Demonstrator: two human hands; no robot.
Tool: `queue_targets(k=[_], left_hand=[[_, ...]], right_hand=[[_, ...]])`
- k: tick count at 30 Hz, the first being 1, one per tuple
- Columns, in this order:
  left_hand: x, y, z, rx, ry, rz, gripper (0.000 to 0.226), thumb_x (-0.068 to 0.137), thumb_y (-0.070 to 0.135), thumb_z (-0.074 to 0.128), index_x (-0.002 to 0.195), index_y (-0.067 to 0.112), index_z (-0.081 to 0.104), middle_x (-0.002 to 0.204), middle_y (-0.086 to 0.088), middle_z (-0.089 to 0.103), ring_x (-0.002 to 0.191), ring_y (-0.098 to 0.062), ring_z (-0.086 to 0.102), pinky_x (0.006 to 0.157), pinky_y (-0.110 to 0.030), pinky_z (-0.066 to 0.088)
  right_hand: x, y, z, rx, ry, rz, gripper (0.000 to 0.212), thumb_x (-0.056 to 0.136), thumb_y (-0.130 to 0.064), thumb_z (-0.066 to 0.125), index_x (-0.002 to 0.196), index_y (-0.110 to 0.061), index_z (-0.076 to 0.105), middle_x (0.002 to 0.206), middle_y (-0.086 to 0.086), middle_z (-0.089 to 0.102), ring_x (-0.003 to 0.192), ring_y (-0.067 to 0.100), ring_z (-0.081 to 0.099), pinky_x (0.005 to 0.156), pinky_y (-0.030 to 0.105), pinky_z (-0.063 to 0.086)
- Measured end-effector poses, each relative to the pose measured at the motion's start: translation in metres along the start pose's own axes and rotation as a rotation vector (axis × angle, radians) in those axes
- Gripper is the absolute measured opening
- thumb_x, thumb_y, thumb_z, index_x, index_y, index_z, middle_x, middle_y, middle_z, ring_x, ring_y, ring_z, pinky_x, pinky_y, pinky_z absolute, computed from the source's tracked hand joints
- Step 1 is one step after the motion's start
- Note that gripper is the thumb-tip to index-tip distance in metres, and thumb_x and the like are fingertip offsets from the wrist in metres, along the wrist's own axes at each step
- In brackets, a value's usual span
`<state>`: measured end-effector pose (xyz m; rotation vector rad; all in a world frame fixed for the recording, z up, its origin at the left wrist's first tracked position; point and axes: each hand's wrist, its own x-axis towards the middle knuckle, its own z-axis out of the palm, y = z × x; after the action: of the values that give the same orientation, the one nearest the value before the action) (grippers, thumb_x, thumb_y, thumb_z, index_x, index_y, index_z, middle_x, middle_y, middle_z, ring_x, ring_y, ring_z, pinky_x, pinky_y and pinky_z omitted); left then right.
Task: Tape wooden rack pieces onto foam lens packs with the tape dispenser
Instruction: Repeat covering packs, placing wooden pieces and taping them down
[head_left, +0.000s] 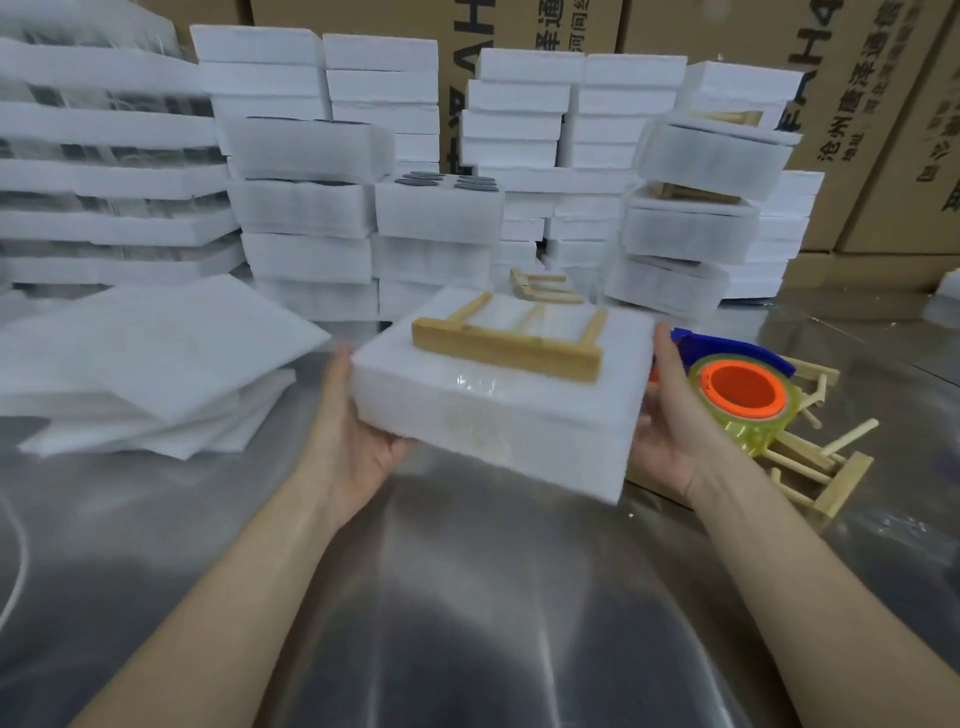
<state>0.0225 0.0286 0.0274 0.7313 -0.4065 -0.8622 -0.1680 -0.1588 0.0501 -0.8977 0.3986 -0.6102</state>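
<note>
A white foam lens pack (498, 415) is held above the shiny table (467, 597) between the two hands, which are set well apart at its opposite sides. The left hand (353, 447) is cupped under and against the pack's left edge, and the right hand (670, 431) is pressed flat against its right edge, so the pack is clamped between both palms. A wooden rack piece (511, 338) is laid on top of the pack, its long bar nearest the wrists and its thin pegs pointing away; clear tape can be seen across the pack's top. Just beyond the right hand, a tape dispenser (743, 395) with an orange core is rested on loose wooden racks (826, 467). Flat foam sheets (150, 364) are piled beyond the left hand.
</note>
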Motion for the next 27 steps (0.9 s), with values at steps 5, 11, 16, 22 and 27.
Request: queue_targets(k=[5,11,16,22,27], left_hand=[[0.000,0.004,0.003,-0.246,0.048,0.025,0.038,0.081,0.032,0.057,0.111,0.011,0.065,0.115,-0.013,0.069,0.108,-0.028,0.066,0.085,-0.046,0.056],[-0.005,-0.016,0.013,0.083,-0.082,0.202,0.079,0.081,0.015,0.059,0.150,0.016,0.021,0.137,-0.004,0.056,0.122,-0.019,0.056,0.097,-0.035,0.050],[-0.001,-0.031,0.006,0.587,-0.207,0.301,0.136,0.049,0.021,0.087,0.148,0.042,-0.004,0.138,0.024,0.048,0.125,-0.001,0.050,0.093,-0.028,0.051],[-0.003,-0.015,0.016,0.224,-0.097,0.092,0.092,0.064,0.074,0.065,0.134,0.018,0.049,0.129,-0.001,0.063,0.123,-0.025,0.056,0.100,-0.050,0.045],[-0.008,-0.016,0.007,0.308,-0.123,-0.050,0.068,0.085,0.076,0.026,0.134,0.037,0.052,0.130,0.004,0.062,0.116,-0.017,0.062,0.100,-0.043,0.047]], right_hand=[[-0.007,-0.006,0.008,0.156,-0.300,-0.057,0.076,0.083,-0.050,0.063,0.142,-0.008,0.041,0.140,0.010,0.054,0.127,0.026,0.054,0.100,0.039,0.049],[-0.008,0.039,0.031,-0.289,-0.449,0.083,0.101,0.048,-0.060,0.086,0.137,-0.032,0.047,0.142,-0.006,0.053,0.126,0.026,0.054,0.103,0.049,0.045],[-0.006,0.054,0.028,-0.210,-0.260,0.154,0.076,0.071,-0.063,0.066,0.136,-0.029,0.048,0.137,0.001,0.057,0.119,0.030,0.060,0.098,0.061,0.045],[-0.002,0.038,0.018,0.009,-0.193,0.010,0.048,0.087,-0.045,0.061,0.125,-0.016,0.064,0.129,0.011,0.063,0.120,0.030,0.059,0.104,0.051,0.042],[-0.001,0.043,0.016,-0.253,-0.146,-0.035,0.063,0.083,-0.041,0.063,0.142,-0.034,0.044,0.130,0.002,0.063,0.115,0.024,0.063,0.098,0.044,0.050]])
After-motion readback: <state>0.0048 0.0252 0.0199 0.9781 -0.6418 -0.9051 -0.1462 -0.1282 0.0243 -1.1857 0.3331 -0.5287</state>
